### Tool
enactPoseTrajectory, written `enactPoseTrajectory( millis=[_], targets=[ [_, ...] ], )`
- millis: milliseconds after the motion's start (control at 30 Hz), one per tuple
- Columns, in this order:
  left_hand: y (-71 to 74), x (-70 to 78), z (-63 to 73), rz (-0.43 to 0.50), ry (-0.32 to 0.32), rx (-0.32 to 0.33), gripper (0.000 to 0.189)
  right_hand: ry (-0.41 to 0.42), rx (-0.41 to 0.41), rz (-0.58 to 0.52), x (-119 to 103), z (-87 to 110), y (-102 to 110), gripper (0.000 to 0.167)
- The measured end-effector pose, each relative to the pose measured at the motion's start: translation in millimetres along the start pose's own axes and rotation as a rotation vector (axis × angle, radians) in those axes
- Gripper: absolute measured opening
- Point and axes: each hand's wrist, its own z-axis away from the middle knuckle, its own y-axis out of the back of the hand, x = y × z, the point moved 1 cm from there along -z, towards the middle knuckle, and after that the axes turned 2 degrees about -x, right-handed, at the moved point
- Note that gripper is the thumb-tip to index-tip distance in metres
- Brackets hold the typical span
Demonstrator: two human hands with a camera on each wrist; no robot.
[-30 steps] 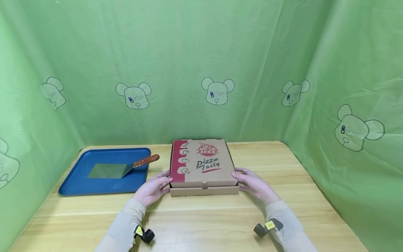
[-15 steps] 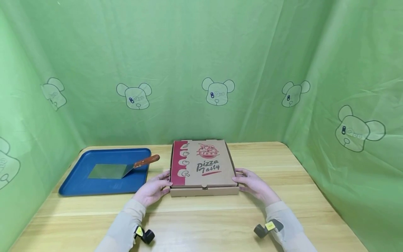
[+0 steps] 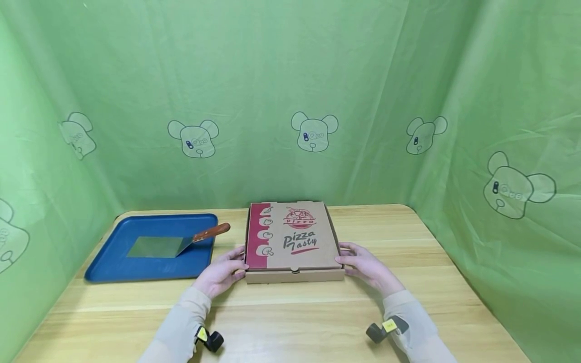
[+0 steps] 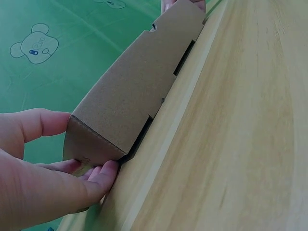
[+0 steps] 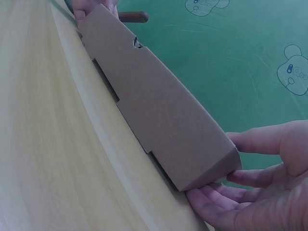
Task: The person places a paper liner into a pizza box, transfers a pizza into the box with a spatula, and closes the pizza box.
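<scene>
A cardboard pizza box (image 3: 299, 237) with a red band and printed lettering sits on the wooden table, its lid lying down flat. At its front left corner, my left hand (image 3: 221, 270) grips the box, thumb at the top edge and fingertips low on the side. The right hand (image 3: 368, 265) holds the front right corner in the same manner. Both wrist views show the front wall (image 4: 130, 82) of the box, with the fingertips (image 5: 202, 199) of the right hand near its bottom edge. What lies inside the box is hidden.
To the left lies a blue tray (image 3: 102, 264). On it rests a spatula (image 3: 156, 246) with a wide metal blade, its wooden handle reaching past the tray's right edge. A green curtain (image 3: 254, 166) printed with bear heads surrounds the wooden table (image 3: 290, 322).
The front of the pizza box lid has come down from slightly raised to level with the front wall. Both hands have stayed almost in place at the corners.
</scene>
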Motion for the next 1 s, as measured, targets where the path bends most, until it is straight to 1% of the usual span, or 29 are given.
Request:
enactPoseTrajectory(
  millis=[133, 333, 433, 533, 733, 867, 1000],
  targets=[
    [0.2, 0.2, -1.0, -0.013, -0.009, 0.003, 0.073, 0.001, -0.002, -0.002, -1, -0.6, 1, 0.071],
    [0.0, 0.6, -0.1, -0.018, -0.008, 0.014, 0.073, 0.005, -0.003, 0.001, 1, -2.3, 1, 0.07],
    [0.6, 1.8, 2.5, -0.033, 0.0, 0.01, 0.073, 0.005, -0.008, 0.001, 2, -2.6, 1, 0.07],
    [2.5, 4.8, 6.0, -0.045, 0.018, 0.002, 0.069, 0.005, -0.006, -0.003, 1, -2.3, 2, 0.07],
    [6.7, 15.6, 13.1, -0.041, 0.043, -0.022, 0.059, 0.014, -0.004, 0.01, -4, 0.3, 5, 0.067],
    [6.9, 26.4, 18.2, -0.061, 0.028, -0.05, 0.059, 0.03, -0.014, 0.014, -9, 3.2, 8, 0.062],
    [7.0, 39.6, 25.1, -0.072, -0.007, -0.043, 0.059, 0.048, -0.01, 0.015, -16, 6.5, 12, 0.062]
  ],
)
